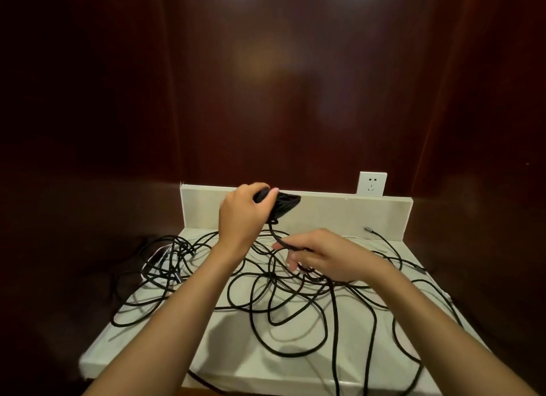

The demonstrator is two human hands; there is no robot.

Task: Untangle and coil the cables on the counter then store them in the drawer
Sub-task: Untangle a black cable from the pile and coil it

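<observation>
Cables (280,292) sprawled tangled across white counter (141,345), left hand (240,215) gripping a black coiled bundle (283,205) raised above it, right hand (322,255) pinching the trailing strand, no legible writing

Black cables on a cream counter, against dark red-brown wood.

We see a coil (285,204) of black cable, and black is also the colour of the loose cables (295,295) spread over the counter (224,348), which is a pale cream white. We make out a thin white cable (359,238) among them, and one black cable ends in a grey metal plug (368,229). The backsplash (354,215) is the same cream, the wall socket (371,184) is plain white, and the panelling (266,70) behind is glossy, deep reddish brown.
</observation>
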